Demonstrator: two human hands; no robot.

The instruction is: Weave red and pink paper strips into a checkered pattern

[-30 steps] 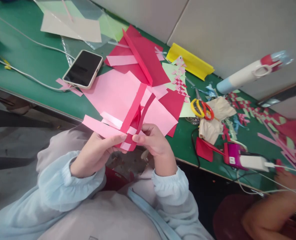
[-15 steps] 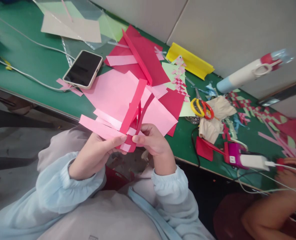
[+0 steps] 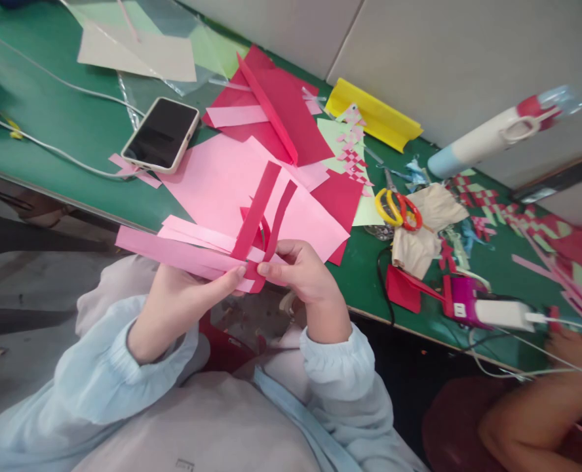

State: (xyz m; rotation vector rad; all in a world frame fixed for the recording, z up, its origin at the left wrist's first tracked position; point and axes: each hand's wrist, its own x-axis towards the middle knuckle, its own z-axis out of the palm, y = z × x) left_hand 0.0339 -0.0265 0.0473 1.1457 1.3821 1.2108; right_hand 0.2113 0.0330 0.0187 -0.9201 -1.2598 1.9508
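Observation:
Between my two hands is a small weave of red and pink paper strips [image 3: 254,226], held just off the table's front edge. My left hand [image 3: 187,298] is closed on its left side, the thumb pressing on the crossing. Pink strips [image 3: 173,252] stick out leftward over that hand. My right hand [image 3: 303,282] pinches the weave's right side with thumb and bent fingers, beside a curved red strip [image 3: 280,219]. Two red strips rise upward from the crossing. The fingertips under the weave are hidden. Behind it lie pink paper sheets [image 3: 207,174].
On the green table [image 3: 40,141] lie a phone [image 3: 162,133], red sheets [image 3: 291,118], scissors [image 3: 398,208], a yellow folded piece [image 3: 373,115] and woven paper pieces [image 3: 352,157]. A bottle [image 3: 492,141] leans at the wall. Cables run near another person's arm [image 3: 541,419] at right.
The pink strips at left have swung farther out and spread apart. My left hand has shifted slightly left, and the red strips lean a little more to the left.

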